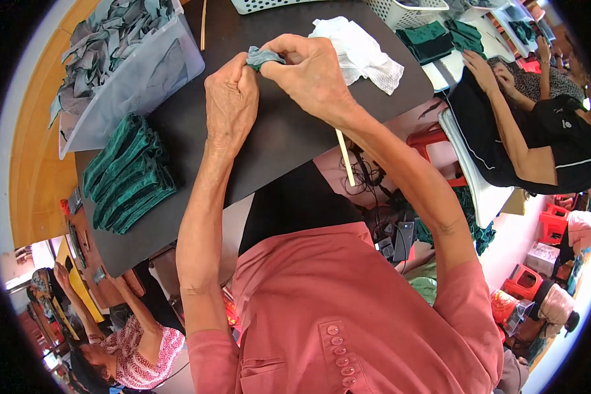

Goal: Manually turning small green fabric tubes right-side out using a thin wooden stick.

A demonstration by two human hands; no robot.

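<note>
A small grey-green cloth (262, 58) is over the dark worktop (269, 141), between 2 hands: the left hand (232, 98) has its grip clamped on 1 side, the right hand (312, 79) pinches the other. White fabric (364, 52) lies just beyond the right hand; folded green velvet (130, 176) and a translucent bin (141, 88) of grey cloth pieces (108, 49) stand left

A loose, dusty-red cloth shirt (381, 282) dresses this person, its front bearing a stitched, narrow red placket (328, 358) with round, shiny reddish buttons (339, 351). Left of that placket runs a seamed red pocket edge (262, 366); short matching sleeves (466, 299) flank it. Beyond it, past the shirt's hem, black cloth legwear (295, 207) shows.
</note>
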